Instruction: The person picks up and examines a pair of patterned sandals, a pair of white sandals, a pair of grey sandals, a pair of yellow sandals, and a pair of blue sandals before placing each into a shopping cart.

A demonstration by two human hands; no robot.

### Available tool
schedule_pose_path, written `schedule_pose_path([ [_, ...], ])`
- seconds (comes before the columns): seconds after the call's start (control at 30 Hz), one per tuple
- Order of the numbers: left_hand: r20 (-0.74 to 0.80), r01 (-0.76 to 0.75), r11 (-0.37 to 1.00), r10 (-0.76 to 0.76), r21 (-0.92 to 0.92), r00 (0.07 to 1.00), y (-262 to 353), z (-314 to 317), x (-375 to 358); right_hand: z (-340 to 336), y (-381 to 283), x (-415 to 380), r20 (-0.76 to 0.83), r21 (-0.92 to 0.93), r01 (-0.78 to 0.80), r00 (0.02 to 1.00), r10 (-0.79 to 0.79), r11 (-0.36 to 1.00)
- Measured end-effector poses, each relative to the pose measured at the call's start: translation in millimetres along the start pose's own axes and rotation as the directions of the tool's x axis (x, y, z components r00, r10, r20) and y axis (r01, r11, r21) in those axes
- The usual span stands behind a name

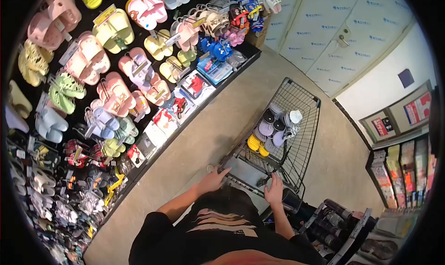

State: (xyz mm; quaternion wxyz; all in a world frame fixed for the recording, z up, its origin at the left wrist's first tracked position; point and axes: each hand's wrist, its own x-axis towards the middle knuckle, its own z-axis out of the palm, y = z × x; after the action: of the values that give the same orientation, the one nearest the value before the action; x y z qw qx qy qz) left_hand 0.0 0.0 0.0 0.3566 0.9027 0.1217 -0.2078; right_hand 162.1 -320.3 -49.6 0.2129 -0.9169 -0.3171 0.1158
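A wire shopping cart (303, 140) stands in front of me on the shop floor. My left hand (213, 179) rests on the left end of its handle, fingers spread over it. At the right part of the handle, my right hand (275, 191) lies with fingers curled on the bar. Inside the cart lie several slippers (273, 126): grey and lilac pairs, a white one, and a yellow pair (257, 145) nearest to me.
A black wall rack (106, 79) full of hanging pink, yellow, green and blue slippers lines the left. White panelled doors (338, 33) stand ahead. Shelves with packaged goods (403, 167) are at the right; a low display (343, 228) sits by my right arm.
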Motion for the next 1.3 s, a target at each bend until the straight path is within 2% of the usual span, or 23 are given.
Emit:
schedule_pose_path([
  [0.07,0.078,0.069,0.996,-0.064,-0.059,0.995,-4,0,1,4,-5,1,-0.023,-0.016,0.009,1.0,-0.009,1.0],
  [0.1,0.074,-0.001,0.991,0.011,-0.131,0.997,20,13,47,-43,24,18,-0.025,-0.114,-0.009,1.0,0.006,0.993],
  [0.17,0.176,-0.148,0.967,0.186,-0.206,0.967,-4,-6,70,-44,3,48,-0.137,-0.045,0.017,0.99,-0.023,0.999],
  [0.2,0.103,-0.283,0.934,0.311,-0.22,0.945,-27,-9,79,-49,-26,64,-0.177,-0.015,0.074,0.981,-0.075,0.997],
  [0.23,0.097,-0.291,0.928,0.32,-0.233,0.943,-21,-20,80,-53,-35,75,-0.173,-0.031,0.074,0.982,-0.078,0.997],
  [0.3,-0.157,-0.449,0.875,0.424,-0.18,0.892,-15,-57,76,-46,-53,100,-0.138,0.158,0.155,0.981,-0.133,0.975],
  [0.37,-0.221,-0.425,0.883,0.381,-0.2,0.898,-25,-87,61,-36,-64,121,-0.126,0.095,0.185,0.977,-0.173,0.978],
  [0.43,-0.153,-0.194,0.892,0.142,-0.409,0.978,-64,-97,45,-29,-72,138,0.077,0.005,0.099,0.992,-0.099,0.995],
  [0.5,-0.295,-0.153,0.942,0.061,-0.299,0.954,-164,-38,46,-19,-69,152,0.038,0.003,0.043,0.998,-0.043,0.999],
  [0.53,-0.345,-0.069,0.965,-0.024,-0.253,0.938,-207,-14,30,-17,-64,160,0.13,-0.098,-0.095,0.986,0.108,0.991],
  [0.57,-0.391,0.02,0.977,-0.102,-0.21,0.915,-241,7,7,-16,-57,164,0.205,-0.21,-0.226,0.941,0.269,0.951],
  [0.6,-0.365,0.215,0.927,-0.324,-0.308,0.873,-263,22,-18,-14,-46,169,0.209,-0.212,-0.238,0.936,0.282,0.948],
  [0.67,-0.366,0.414,0.823,-0.551,-0.389,0.75,-321,75,-68,-10,-27,184,0.204,-0.33,-0.295,0.905,0.372,0.897],
  [0.7,-0.22,0.54,0.698,-0.685,-0.471,0.694,-330,82,-96,-13,-22,194,0.258,-0.326,-0.333,0.869,0.422,0.885],
  [0.77,0.181,0.593,0.184,-0.846,-0.784,0.502,-347,115,-142,-11,-3,205,0.19,-0.344,-0.338,0.889,0.418,0.876],
  [0.83,0.383,0.687,0.045,-0.803,-0.725,0.457,-331,122,-172,-32,-7,213,0.142,-0.287,-0.366,0.898,0.417,0.885],
  [0.9,0.116,0.604,0.488,-0.71,-0.631,0.695,-303,114,-193,-29,11,226,0.152,-0.303,-0.31,0.918,0.367,0.901],
  [0.93,0.061,0.522,0.523,-0.664,-0.674,0.745,-285,106,-190,-32,14,234,0.147,-0.294,-0.334,0.91,0.387,0.896],
  [1.13,0.208,0.64,0.636,-0.62,-0.431,0.757,-264,69,-97,-53,32,270,0.058,-0.296,-0.312,0.937,0.343,0.903],
  [1.17,0.21,0.598,0.506,-0.628,-0.622,0.749,-294,92,-76,-57,38,278,0.038,-0.306,-0.314,0.939,0.341,0.899],
  [1.2,0.219,0.601,0.504,-0.625,-0.62,0.749,-290,76,-47,-60,45,288,0.011,-0.312,-0.315,0.942,0.334,0.896],
  [1.27,0.063,0.473,0.664,-0.542,-0.579,0.838,-271,38,8,-69,63,298,-0.021,-0.298,-0.299,0.952,0.307,0.907],
  [1.3,0.029,0.463,0.666,-0.553,-0.584,0.833,-262,21,33,-75,71,307,-0.049,-0.298,-0.277,0.96,0.275,0.913],
])
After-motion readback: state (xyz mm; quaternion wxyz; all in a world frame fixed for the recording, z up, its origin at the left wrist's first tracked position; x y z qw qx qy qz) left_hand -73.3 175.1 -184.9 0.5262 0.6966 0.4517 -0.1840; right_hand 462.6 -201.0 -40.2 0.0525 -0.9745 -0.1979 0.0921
